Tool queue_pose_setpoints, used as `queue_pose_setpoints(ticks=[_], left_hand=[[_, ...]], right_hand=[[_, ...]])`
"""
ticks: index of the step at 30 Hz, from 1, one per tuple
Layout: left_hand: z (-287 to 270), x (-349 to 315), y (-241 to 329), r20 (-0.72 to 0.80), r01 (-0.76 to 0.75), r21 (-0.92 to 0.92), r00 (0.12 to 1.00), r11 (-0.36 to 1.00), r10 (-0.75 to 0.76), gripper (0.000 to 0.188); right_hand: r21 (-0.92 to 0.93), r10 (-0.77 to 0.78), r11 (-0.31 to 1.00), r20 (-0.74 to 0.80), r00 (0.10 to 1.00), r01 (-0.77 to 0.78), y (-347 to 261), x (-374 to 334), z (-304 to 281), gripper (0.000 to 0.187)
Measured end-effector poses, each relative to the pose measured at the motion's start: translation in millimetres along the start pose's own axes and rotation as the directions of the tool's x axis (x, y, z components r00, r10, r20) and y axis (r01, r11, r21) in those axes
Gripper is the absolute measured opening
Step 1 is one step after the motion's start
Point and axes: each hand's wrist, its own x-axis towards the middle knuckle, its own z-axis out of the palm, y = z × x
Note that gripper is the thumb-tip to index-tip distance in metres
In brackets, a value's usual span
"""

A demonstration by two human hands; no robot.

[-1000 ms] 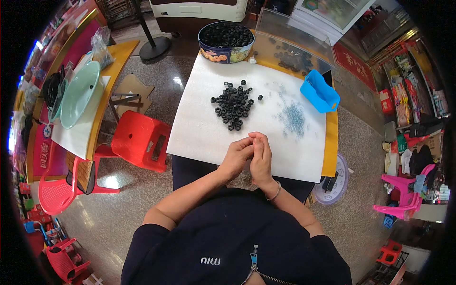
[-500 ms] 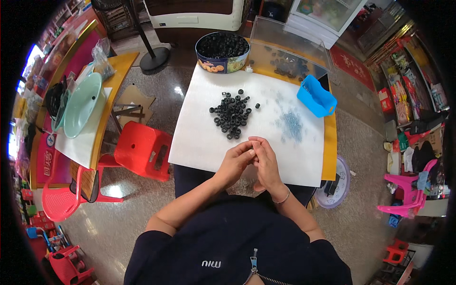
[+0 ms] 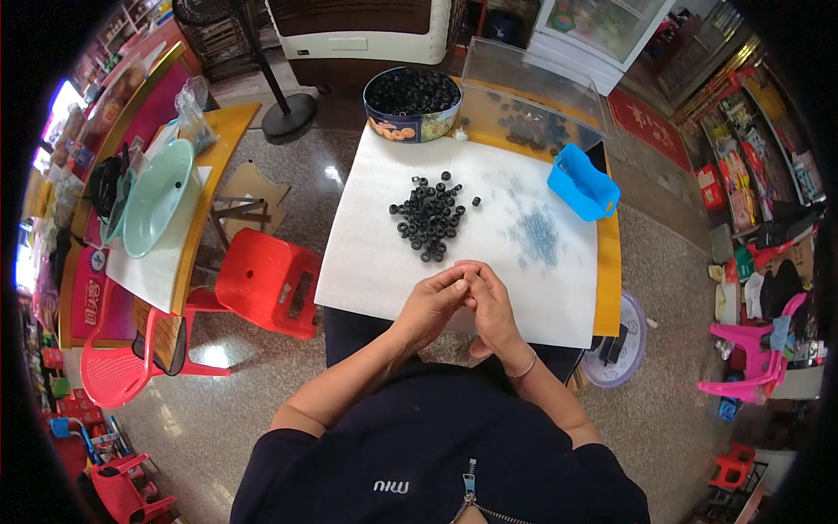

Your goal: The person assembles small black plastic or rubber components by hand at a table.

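Note:
My left hand [image 3: 429, 306] and my right hand [image 3: 491, 307] meet over the near edge of a white sheet [image 3: 367, 262]. Both have their fingers closed and pressed together at the tips; whatever lies between them is hidden. Just beyond, a loose pile of small black ring-shaped parts [image 3: 428, 218] lies on the sheet, with one stray part to its right. A scatter of tiny bluish, thin pieces [image 3: 537, 236] lies right of the pile, too small to name. At the far edge stands an oval tin [image 3: 410, 127] heaped with more black parts.
A blue plastic scoop-like container [image 3: 580, 183] sits at the sheet's right edge. Behind it is a clear plastic box [image 3: 532, 92] with black parts inside. A red stool [image 3: 262, 271] stands to the left, near a side table with a green basin [image 3: 157, 201]. A purple round lid [image 3: 624, 349] is low right.
The whole view has shifted slightly, with the table and its things a little lower. My hands stay together, fingers a bit more bunched; the pile looks the same.

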Motion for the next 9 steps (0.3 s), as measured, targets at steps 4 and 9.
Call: queue_pose_setpoints(ticks=[4, 9], left_hand=[[1, 0, 4, 0.035, -0.018, 0.064, 0.999, 0.998, 0.015, 0.036], [-2, 3, 9, 0.084, -0.012, 0.134, 0.996, 0.991, 0.0, 0.037]], right_hand=[[-0.002, -0.027, 1.0, -0.003, 1.0, 0.027, -10, -3, 8, 0.03], [-0.03, -0.005, 1.0, -0.018, 1.0, 0.005, -13, -2, 6, 0.032]])
